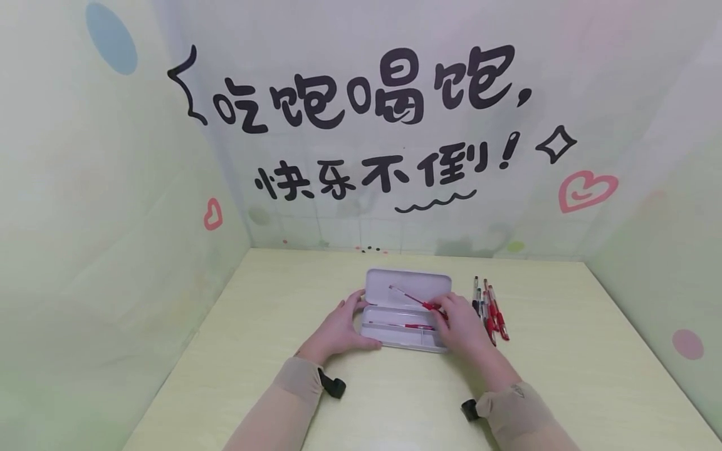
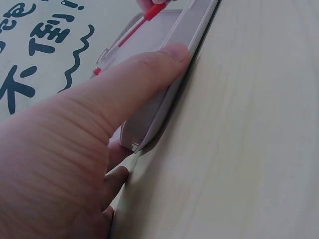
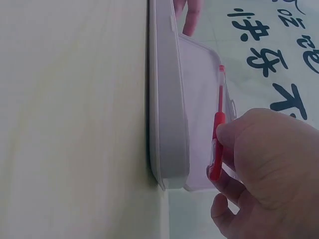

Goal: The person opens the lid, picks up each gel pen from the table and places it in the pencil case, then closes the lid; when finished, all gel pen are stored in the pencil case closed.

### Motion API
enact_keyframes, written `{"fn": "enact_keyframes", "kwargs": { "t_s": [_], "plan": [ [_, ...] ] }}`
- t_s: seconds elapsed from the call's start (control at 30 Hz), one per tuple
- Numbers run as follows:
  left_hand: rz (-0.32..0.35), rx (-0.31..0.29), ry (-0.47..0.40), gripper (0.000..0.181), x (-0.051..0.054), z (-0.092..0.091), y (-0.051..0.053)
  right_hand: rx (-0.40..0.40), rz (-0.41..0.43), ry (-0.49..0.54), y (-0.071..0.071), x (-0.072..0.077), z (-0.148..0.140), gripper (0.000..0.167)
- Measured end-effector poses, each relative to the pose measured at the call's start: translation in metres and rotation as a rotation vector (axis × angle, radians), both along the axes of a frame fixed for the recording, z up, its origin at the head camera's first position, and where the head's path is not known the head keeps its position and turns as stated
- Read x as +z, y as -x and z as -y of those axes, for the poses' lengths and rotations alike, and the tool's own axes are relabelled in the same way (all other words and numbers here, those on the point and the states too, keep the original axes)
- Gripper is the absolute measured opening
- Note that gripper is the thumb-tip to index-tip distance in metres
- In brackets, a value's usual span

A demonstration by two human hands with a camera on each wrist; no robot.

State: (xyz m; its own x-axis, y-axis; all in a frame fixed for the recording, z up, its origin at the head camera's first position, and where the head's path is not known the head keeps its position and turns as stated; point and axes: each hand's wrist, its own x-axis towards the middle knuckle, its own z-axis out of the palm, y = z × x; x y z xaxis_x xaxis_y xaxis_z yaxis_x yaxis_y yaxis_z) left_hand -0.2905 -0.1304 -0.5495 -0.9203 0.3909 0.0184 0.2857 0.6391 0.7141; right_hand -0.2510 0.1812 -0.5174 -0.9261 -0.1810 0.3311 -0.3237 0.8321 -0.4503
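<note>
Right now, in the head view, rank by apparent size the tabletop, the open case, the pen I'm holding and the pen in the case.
1. Tabletop
2. Open case
3. Held pen and pen in the case: they look too alike to rank.

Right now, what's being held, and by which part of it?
The right hand pinches a red pen near its red grip; the left hand holds the open case by its left end.

my feed shows a pale yellow tabletop [image 1: 395,401] bearing an open, lilac, rectangular case [image 1: 380,289] and, to its right, slim red and black pens [image 1: 500,322].
</note>
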Motion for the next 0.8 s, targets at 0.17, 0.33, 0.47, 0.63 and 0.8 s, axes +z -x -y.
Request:
{"fn": "enact_keyframes", "kwargs": {
  "t_s": [0.17,0.33,0.47,0.63,0.8],
  "plan": [
    [0.003,0.000,-0.009,0.137,0.000,0.000,-0.001,0.066,0.014,-0.065,0.006,0.000,0.012,0.013],
    [0.005,-0.003,-0.004,0.138,0.002,-0.001,-0.001,0.103,0.042,-0.113,0.011,-0.001,0.021,0.011],
    [-0.001,-0.002,0.001,0.138,0.002,0.000,-0.001,0.115,0.049,-0.154,0.013,-0.004,0.026,0.011],
    [-0.005,-0.006,0.002,0.138,0.001,0.000,-0.001,0.136,0.065,-0.161,0.014,-0.005,0.030,0.012],
    [-0.005,-0.006,0.008,0.139,0.001,0.000,-0.001,0.153,0.034,-0.191,0.014,-0.005,0.033,0.012]
  ]
}}
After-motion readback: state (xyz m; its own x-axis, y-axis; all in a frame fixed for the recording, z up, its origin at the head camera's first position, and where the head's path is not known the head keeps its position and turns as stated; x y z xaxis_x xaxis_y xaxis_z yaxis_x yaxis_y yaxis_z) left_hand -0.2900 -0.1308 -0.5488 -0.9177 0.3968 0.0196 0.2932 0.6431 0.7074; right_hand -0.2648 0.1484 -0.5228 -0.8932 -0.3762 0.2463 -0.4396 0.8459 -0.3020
